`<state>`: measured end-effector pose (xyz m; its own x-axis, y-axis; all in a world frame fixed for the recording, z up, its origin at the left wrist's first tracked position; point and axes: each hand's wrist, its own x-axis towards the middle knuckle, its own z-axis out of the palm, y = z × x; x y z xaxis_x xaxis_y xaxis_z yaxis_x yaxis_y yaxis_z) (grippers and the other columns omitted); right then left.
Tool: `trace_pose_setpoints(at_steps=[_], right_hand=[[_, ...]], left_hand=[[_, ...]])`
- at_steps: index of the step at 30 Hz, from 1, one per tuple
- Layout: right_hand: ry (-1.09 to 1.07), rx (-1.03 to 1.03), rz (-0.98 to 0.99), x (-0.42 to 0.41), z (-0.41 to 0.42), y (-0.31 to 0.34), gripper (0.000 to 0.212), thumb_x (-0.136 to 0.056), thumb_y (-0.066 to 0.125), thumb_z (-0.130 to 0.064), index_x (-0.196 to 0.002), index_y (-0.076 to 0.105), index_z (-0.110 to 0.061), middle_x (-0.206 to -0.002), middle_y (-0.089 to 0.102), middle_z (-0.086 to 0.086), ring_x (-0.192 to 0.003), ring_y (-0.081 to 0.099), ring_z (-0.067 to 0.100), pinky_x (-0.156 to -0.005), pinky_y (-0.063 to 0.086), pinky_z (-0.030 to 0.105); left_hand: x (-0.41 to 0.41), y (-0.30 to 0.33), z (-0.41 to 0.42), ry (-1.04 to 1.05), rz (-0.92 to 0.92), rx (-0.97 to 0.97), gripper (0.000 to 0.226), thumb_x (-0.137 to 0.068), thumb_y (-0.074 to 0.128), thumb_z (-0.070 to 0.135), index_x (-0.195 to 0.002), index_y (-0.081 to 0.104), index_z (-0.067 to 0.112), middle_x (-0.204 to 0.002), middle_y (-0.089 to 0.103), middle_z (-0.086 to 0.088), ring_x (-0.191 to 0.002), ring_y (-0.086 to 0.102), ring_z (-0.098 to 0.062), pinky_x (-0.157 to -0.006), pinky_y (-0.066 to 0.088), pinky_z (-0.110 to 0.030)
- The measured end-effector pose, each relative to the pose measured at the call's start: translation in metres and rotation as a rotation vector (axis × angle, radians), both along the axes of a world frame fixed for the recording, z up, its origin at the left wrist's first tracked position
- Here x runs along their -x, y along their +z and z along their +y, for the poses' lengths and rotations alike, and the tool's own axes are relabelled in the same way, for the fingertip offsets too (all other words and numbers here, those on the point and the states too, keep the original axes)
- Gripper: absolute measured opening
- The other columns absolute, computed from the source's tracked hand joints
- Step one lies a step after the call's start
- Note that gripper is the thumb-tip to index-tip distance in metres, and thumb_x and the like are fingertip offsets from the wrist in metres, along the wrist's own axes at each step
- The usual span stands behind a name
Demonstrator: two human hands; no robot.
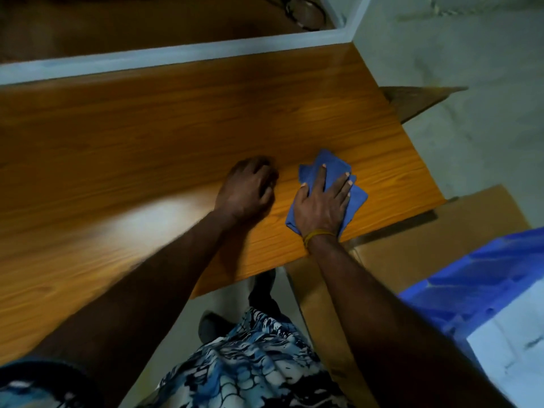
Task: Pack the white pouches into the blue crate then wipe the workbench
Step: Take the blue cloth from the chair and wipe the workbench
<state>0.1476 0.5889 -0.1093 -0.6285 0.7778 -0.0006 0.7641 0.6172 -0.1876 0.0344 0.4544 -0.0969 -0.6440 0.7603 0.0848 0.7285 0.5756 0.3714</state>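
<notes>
Closest to the lens, a blue-and-white patterned shirt point(253, 357) is seen at the bottom, with both bare forearms reaching out over it. The right hand point(321, 204) is laid flat on a folded blue cloth point(332, 172), fingers straight and spread, pressing it down onto the wooden tabletop point(147, 136) near the front right corner. A yellowish band point(316, 234) is worn on that wrist. Just to the left of it, not touching, the left hand point(247, 187) is rested on the bare wood with fingers curled under; nothing can be seen held in it. So the two hands are kept apart, side by side.

Off to the right of the right arm and lower than the tabletop, the blue crate point(477, 278) is seen, with something white inside point(512, 351), probably the white pouches, but it's too blurry to be sure. A cardboard box point(441, 237) is sat between the crate and the table edge. A pale raised ledge point(176, 54) is run along beyond both hands.
</notes>
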Motion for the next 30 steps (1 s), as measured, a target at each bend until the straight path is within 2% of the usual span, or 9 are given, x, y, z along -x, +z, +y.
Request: trace_pose_setpoints(at_steps=[5,9,16,20,22,26,30], right_hand=[[0.119,-0.058,0.034,0.049,0.044,-0.004,0.061,-0.098,0.039,-0.044,-0.155,0.024,-0.026,-0.16,0.018,0.023,-0.147,0.017,0.041,-0.117,0.023,0.055],[0.288,-0.106,0.087,0.09,0.077,-0.01,0.059,-0.096,0.037,-0.043,-0.152,0.034,-0.026,-0.157,0.025,0.026,-0.145,0.023,0.044,-0.116,0.025,0.054],[0.485,-0.019,0.088,0.174,0.12,-0.007,0.058,-0.098,0.038,-0.044,-0.154,0.029,-0.03,-0.16,0.019,0.021,-0.148,0.016,0.042,-0.116,0.021,0.054],[0.67,0.005,0.021,0.224,0.135,-0.002,0.057,-0.101,0.037,-0.044,-0.155,0.023,-0.033,-0.162,0.013,0.019,-0.149,0.011,0.042,-0.118,0.019,0.056],[0.738,0.022,-0.003,0.246,0.137,-0.001,0.056,-0.102,0.035,-0.045,-0.155,0.019,-0.036,-0.164,0.007,0.014,-0.15,0.006,0.038,-0.12,0.015,0.053],[0.769,0.058,-0.016,0.287,0.133,0.001,0.056,-0.102,0.032,-0.047,-0.155,0.015,-0.038,-0.165,0.004,0.012,-0.151,0.003,0.036,-0.122,0.011,0.051],[0.699,0.077,0.001,0.311,0.132,0.0,0.058,-0.102,0.033,-0.048,-0.156,0.016,-0.034,-0.164,0.006,0.015,-0.15,0.003,0.037,-0.122,0.008,0.052]], left_hand=[[0.018,0.003,0.029,0.086,0.005,-0.04,0.041,-0.091,0.049,0.033,-0.13,0.056,0.021,-0.14,0.05,-0.009,-0.127,0.045,-0.03,-0.106,0.034,-0.04],[0.044,-0.002,0.048,0.12,0.021,-0.037,0.041,-0.095,0.048,0.034,-0.131,0.057,0.016,-0.135,0.055,-0.011,-0.124,0.05,-0.031,-0.104,0.039,-0.041],[0.074,-0.004,0.066,0.148,0.066,-0.083,0.038,-0.096,0.046,0.03,-0.128,0.059,0.013,-0.134,0.055,-0.012,-0.12,0.052,-0.033,-0.101,0.041,-0.043],[0.084,0.0,0.079,0.231,0.08,-0.136,0.034,-0.098,0.043,0.033,-0.115,0.064,0.012,-0.125,0.059,-0.013,-0.112,0.055,-0.034,-0.096,0.042,-0.043],[0.087,-0.002,0.082,0.236,0.083,-0.142,0.032,-0.098,0.045,0.032,-0.116,0.063,0.013,-0.126,0.058,-0.013,-0.114,0.054,-0.033,-0.097,0.041,-0.042],[0.098,-0.008,0.085,0.252,0.069,-0.084,0.035,-0.094,0.051,0.029,-0.124,0.06,0.014,-0.132,0.054,-0.012,-0.118,0.051,-0.033,-0.1,0.038,-0.042],[0.106,-0.007,0.088,0.257,0.045,-0.056,0.037,-0.094,0.047,0.031,-0.122,0.06,0.011,-0.133,0.054,-0.014,-0.118,0.053,-0.034,-0.101,0.04,-0.044]])
